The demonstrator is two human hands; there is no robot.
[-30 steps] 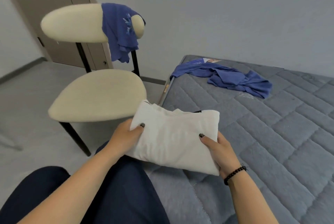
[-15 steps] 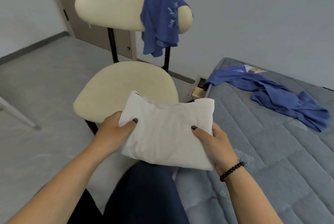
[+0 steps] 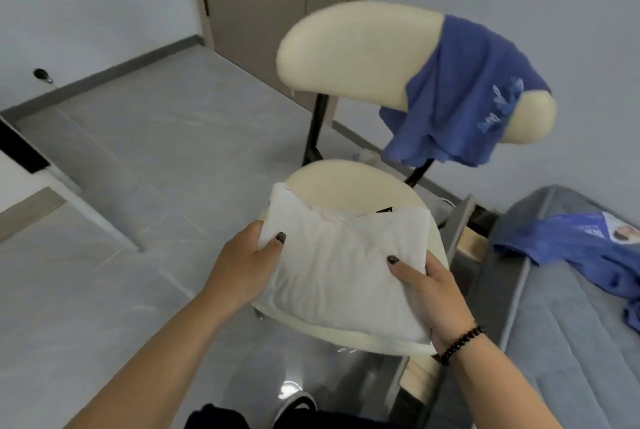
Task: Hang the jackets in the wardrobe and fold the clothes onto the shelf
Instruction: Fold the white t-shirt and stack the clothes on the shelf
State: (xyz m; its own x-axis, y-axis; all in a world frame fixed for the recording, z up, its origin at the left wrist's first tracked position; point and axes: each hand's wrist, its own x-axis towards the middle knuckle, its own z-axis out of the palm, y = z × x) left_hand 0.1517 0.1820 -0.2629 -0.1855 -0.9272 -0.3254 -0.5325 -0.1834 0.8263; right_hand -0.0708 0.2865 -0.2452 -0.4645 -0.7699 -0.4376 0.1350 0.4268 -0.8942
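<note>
A folded white garment is held over the seat of a cream chair. My left hand grips its left edge, thumb on top. My right hand grips its right edge, thumb on top, with a black bead bracelet on the wrist. A blue shirt hangs over the right end of the chair's backrest. Another blue garment lies crumpled on the grey mattress at the right.
A beige closed door stands behind the chair. Grey tiled floor spreads to the left, with a white furniture edge at the far left. The bed frame sits just right of the chair. My shoe shows below.
I have stood up and turned left. The white garment, still held by both hands, moved from over the mattress edge and my lap to over the chair seat.
</note>
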